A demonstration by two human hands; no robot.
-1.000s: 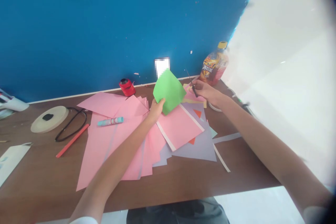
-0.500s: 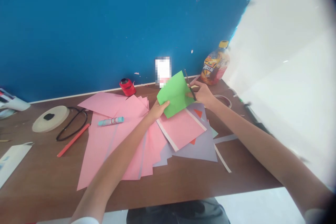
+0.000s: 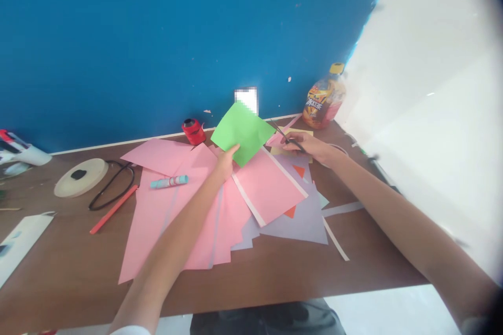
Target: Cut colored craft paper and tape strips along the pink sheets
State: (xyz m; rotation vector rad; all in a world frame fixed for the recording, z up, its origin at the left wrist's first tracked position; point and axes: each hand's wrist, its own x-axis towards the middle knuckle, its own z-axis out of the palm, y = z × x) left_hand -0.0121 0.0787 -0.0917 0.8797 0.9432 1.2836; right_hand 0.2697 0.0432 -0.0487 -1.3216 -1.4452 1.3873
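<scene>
Pixelated white card (image 3: 246,95), lower part hidden behind green paper (image 3: 240,133), scissors (image 3: 278,129), handles covered by right-hand fingers (image 3: 294,140), small print on bottle label (image 3: 319,99) too blurred to read, white-and-red item (image 3: 27,155) cut off by left edge, dark cloth (image 3: 267,318) cut off by bottom edge

The left hand (image 3: 226,163) holds one green paper sheet (image 3: 240,133), and the right hand (image 3: 310,147) holds one pair of scissors (image 3: 288,138). Left of the left hand lie one glue stick (image 3: 168,181), one red pencil (image 3: 113,209), one tape roll (image 3: 80,178) and one black cable (image 3: 112,188), with one red spool (image 3: 193,132) beyond that hand. Beyond the right hand stands one bottle (image 3: 324,103), and below that hand lie two orange paper triangles (image 3: 298,171).
</scene>
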